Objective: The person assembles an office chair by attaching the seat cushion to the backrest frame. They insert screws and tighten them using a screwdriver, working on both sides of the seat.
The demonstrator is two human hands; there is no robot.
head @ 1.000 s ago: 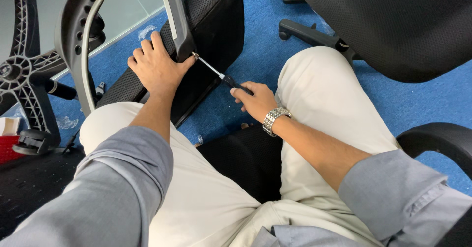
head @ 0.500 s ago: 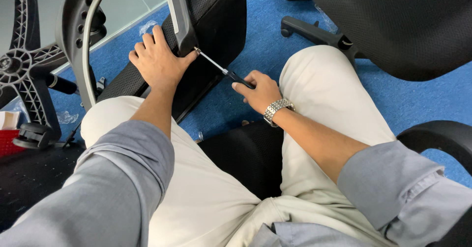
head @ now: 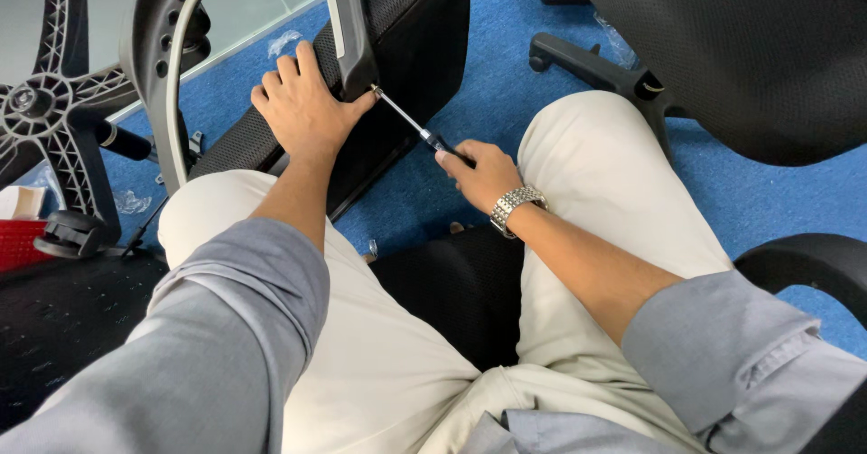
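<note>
My left hand [head: 305,106] presses on the black mesh chair seat [head: 406,38] that leans against my left knee, its thumb beside the grey armrest bracket [head: 350,29]. My right hand [head: 483,174], with a metal watch on the wrist, grips the black handle of a screwdriver [head: 417,129]. The screwdriver's shaft slants up to the left and its tip meets the lower end of the bracket. I sit on a black chair with my legs in light trousers.
A grey chair back frame [head: 167,65] arches at the left. A black five-star base with a caster [head: 68,147] lies at far left beside a red basket [head: 18,242]. Another black mesh chair [head: 741,47] stands at upper right on blue carpet.
My right hand with the screwdriver has turned slightly and shifted a little; the left hand stays pressed on the seat. The view has moved slightly.
</note>
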